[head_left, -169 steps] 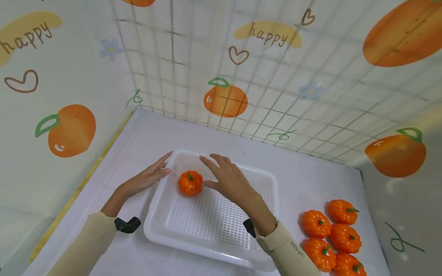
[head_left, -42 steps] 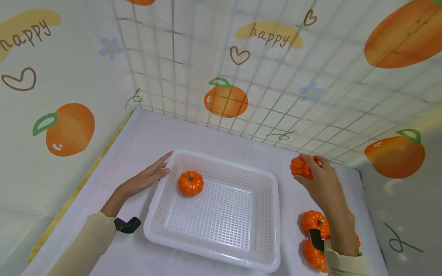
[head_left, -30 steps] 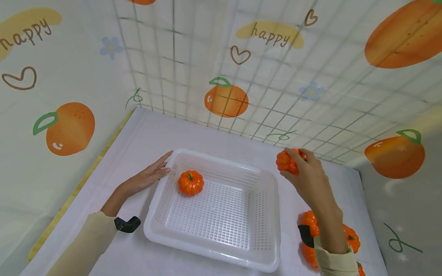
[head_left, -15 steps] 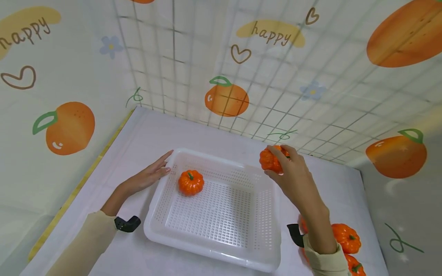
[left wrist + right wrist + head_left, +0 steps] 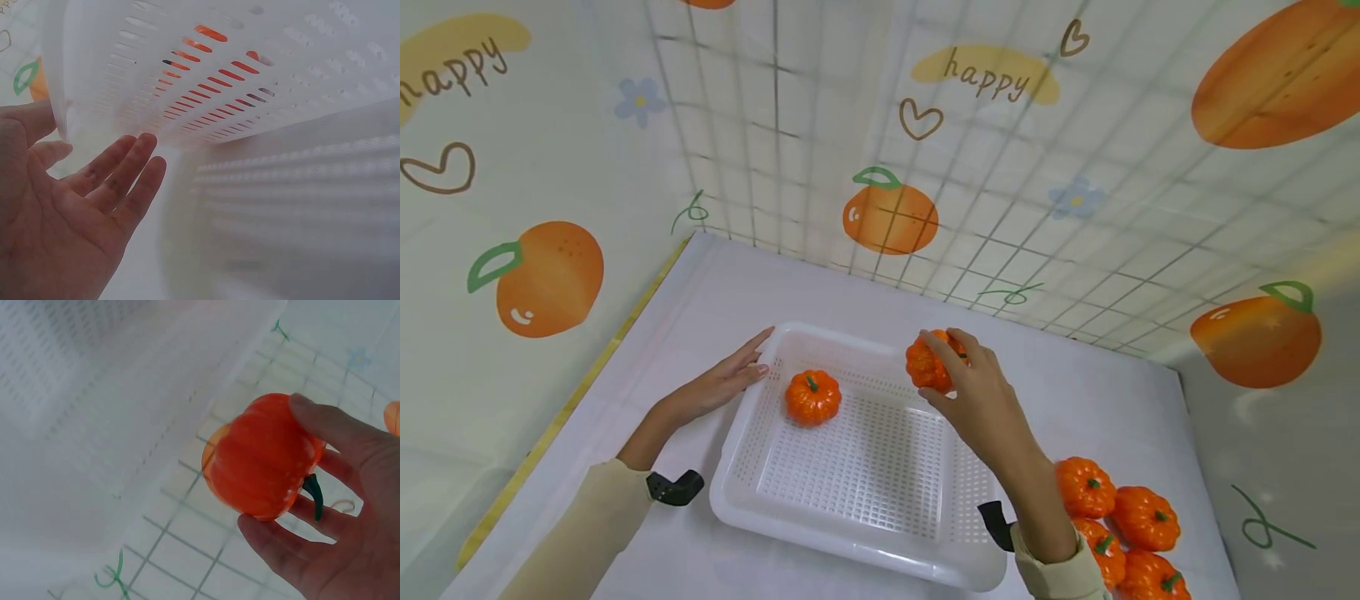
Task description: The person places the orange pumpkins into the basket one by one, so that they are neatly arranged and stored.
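An orange pumpkin (image 5: 922, 367) is clamped between the right hand's (image 5: 981, 404) thumb and fingers, above the far rim of a white basket (image 5: 865, 552), at one o'clock. At ten, the left hand (image 5: 718, 388), fingers extended, touches the basket. Inside, toward eleven, sits a second pumpkin (image 5: 813, 402). Outside, between three and four, four more pumpkins (image 5: 1145, 521) cluster on the table (image 5: 752, 279).

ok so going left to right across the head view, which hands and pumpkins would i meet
Left hand → pumpkin in the basket → held pumpkin → right hand → four loose pumpkins.
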